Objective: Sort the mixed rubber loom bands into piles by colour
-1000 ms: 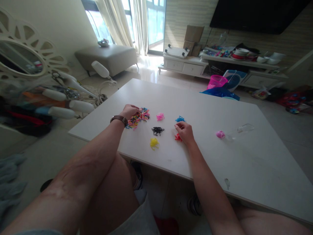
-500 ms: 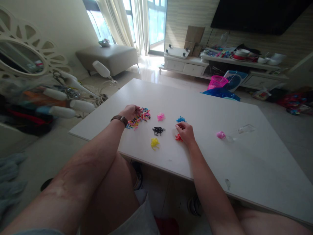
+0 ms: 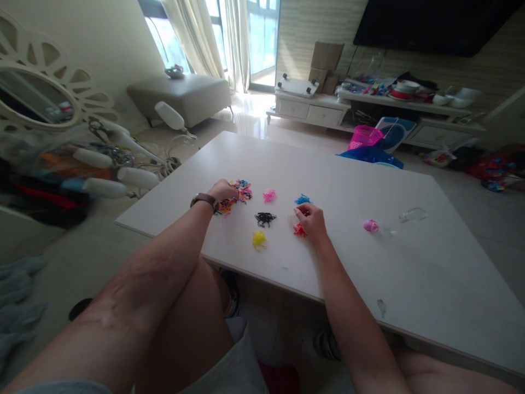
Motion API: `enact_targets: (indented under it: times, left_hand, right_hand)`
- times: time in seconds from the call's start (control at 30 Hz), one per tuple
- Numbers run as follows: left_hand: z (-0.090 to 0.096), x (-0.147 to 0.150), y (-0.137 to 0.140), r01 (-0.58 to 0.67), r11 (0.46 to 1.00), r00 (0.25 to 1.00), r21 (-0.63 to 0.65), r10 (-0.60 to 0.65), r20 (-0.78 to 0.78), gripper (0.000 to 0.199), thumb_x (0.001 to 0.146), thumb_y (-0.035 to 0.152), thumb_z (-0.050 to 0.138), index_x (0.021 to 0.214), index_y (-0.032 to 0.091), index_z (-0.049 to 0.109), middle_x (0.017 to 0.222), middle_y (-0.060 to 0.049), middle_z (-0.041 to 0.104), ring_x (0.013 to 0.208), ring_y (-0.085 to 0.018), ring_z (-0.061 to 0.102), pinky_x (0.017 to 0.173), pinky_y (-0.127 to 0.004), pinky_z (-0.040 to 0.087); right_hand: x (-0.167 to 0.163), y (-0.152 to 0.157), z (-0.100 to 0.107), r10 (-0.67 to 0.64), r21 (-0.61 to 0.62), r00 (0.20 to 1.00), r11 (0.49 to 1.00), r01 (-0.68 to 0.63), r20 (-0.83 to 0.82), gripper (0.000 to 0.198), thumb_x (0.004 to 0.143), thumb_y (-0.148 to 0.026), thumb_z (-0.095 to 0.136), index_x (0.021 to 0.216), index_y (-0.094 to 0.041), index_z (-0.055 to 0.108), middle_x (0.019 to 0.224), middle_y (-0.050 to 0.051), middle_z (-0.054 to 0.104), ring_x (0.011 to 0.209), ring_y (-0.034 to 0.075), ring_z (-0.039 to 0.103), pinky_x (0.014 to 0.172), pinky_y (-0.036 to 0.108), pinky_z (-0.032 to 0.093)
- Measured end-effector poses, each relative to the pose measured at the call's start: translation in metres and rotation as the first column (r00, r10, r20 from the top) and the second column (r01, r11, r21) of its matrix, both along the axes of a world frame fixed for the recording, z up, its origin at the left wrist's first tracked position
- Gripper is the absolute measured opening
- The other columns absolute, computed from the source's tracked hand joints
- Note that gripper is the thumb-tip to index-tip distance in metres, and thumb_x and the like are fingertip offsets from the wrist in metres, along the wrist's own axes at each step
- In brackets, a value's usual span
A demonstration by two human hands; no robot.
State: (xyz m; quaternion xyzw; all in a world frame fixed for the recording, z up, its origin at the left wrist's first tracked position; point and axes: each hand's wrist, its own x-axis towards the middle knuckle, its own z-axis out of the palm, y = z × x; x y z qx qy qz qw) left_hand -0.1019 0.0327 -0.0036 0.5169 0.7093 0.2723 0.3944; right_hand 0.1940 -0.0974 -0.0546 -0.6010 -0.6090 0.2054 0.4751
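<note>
My left hand [image 3: 223,190] reaches into a mixed pile of small coloured loop-like pieces [image 3: 243,190] at the left of the table. Its fingers are bent down and closed, the tips hidden among the pieces. My right hand [image 3: 311,219] hovers above a red heap [image 3: 299,230], thumb and forefinger pinched together; anything between them is too small to make out. Just beyond those fingertips lies a blue heap [image 3: 303,199]. Between my hands are a pink heap [image 3: 269,195], a black heap [image 3: 265,219] and a yellow heap [image 3: 258,239].
The white table [image 3: 348,273] bears a pink-topped item [image 3: 371,225] and a clear container [image 3: 413,215] at the right. White lamp-like arms [image 3: 139,178] stand by its left edge. Beyond the far edge are a pink basket [image 3: 364,137] and blue plastic [image 3: 371,155].
My left hand has moved slightly right and lower into the mixed pile, its fingers now turned down. The right hand stays almost still.
</note>
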Motion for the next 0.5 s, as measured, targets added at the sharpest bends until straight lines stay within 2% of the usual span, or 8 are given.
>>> enact_targets:
  times: [0.27, 0.5]
  left_hand:
    - [-0.0061, 0.0028, 0.007, 0.074, 0.996, 0.969, -0.042, -0.082, -0.232, 0.029, 0.043, 0.005, 0.082, 0.053, 0.018, 0.058, 0.047, -0.001, 0.053, 0.066, -0.023, 0.06, 0.056, -0.027, 0.04]
    - [-0.0041, 0.0072, 0.0067, -0.011, 0.999, 0.989, -0.053, 0.003, -0.145, 0.036, 0.043, 0.0, 0.081, 0.053, 0.021, 0.053, 0.053, -0.003, 0.058, 0.075, -0.026, 0.064, 0.058, -0.026, 0.042]
  right_hand:
    - [0.0004, 0.0002, 0.0007, -0.002, 0.004, 1.0, 1.0, 0.002, -0.006, 0.02, 0.081, -0.037, 0.06, 0.072, -0.021, 0.067, 0.072, 0.002, 0.067, 0.064, 0.017, 0.056, 0.064, 0.03, 0.047]
    - [0.0007, 0.001, 0.0007, 0.006, 0.01, 1.0, 1.0, -0.006, 0.012, 0.02, 0.081, -0.037, 0.06, 0.072, -0.021, 0.067, 0.071, 0.002, 0.066, 0.062, 0.017, 0.056, 0.064, 0.03, 0.048]
